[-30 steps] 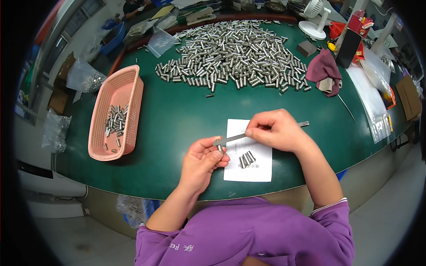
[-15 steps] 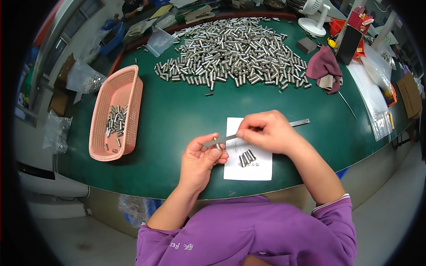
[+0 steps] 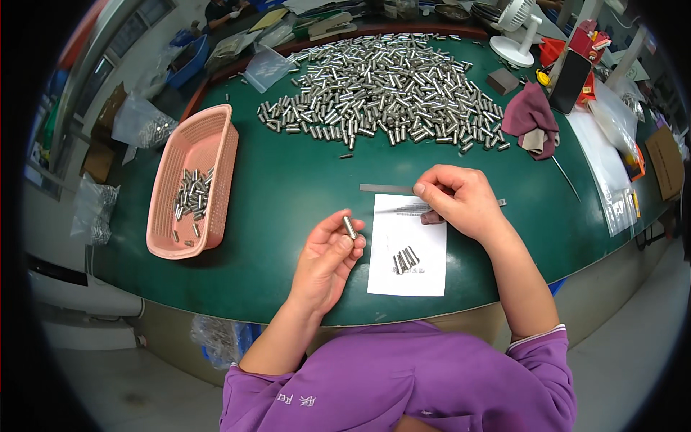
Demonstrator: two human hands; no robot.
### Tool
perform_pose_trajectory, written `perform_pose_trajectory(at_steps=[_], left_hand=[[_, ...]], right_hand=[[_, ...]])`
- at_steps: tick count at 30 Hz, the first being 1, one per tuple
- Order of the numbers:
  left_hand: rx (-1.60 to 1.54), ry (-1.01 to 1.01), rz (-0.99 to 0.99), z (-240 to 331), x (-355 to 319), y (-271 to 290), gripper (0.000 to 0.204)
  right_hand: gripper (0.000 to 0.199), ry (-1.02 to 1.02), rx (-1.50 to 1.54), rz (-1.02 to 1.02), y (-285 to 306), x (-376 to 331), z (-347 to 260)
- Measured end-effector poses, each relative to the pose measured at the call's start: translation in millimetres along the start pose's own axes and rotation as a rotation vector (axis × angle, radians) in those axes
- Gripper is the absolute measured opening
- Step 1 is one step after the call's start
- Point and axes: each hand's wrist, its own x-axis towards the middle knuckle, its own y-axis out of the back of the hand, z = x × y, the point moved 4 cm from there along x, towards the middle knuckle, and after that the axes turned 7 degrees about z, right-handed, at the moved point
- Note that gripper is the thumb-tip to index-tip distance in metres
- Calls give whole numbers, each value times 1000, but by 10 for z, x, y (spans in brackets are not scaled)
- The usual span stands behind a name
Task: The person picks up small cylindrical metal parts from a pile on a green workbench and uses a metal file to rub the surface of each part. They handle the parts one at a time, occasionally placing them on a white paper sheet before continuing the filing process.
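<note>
My left hand (image 3: 325, 259) pinches a short, shiny metal pin (image 3: 350, 228) between thumb and fingers, left of a white printed sheet (image 3: 386, 281). Over the sheet's upper right corner, my right hand (image 3: 461, 203) grips a thin, flat metal strip (image 3: 385, 189). Its free end points left, away from the pin, and its other end shows past the hand. Several more metal pins (image 3: 406, 261) lie side by side on the sheet. The lower fingers of my right hand are partly hidden in shade.
A large heap of metal pins (image 3: 389, 90) covers the far side of the green table (image 3: 288, 194). On the left is a pink plastic basket (image 3: 224, 173) with some pins inside. A maroon cloth (image 3: 529, 119), a phone-like black slab (image 3: 570, 79) and a white fan (image 3: 515, 47) are at right.
My right hand has moved up and slightly right, drawing the metal strip away from the pin. My left hand keeps its hold on the pin.
</note>
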Motion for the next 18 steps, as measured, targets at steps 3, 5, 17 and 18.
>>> perform_pose_trajectory(at_steps=[3, 5, 17, 18], left_hand=[[23, -10, -33, -8, 3, 32, 39], [23, 1, -46, -15, 0, 34, 38], [564, -272, 32, 23, -126, -103, 38], [661, -346, 11, 12, -167, -128, 38]], right_hand=[[19, -16, 39, -11, -24, -16, -6], [16, 16, 23, -5, -15, -26, -38], [13, 300, -391, 72, -4, -22, 52], [12, 320, -408, 74, 0, -24, 58]])
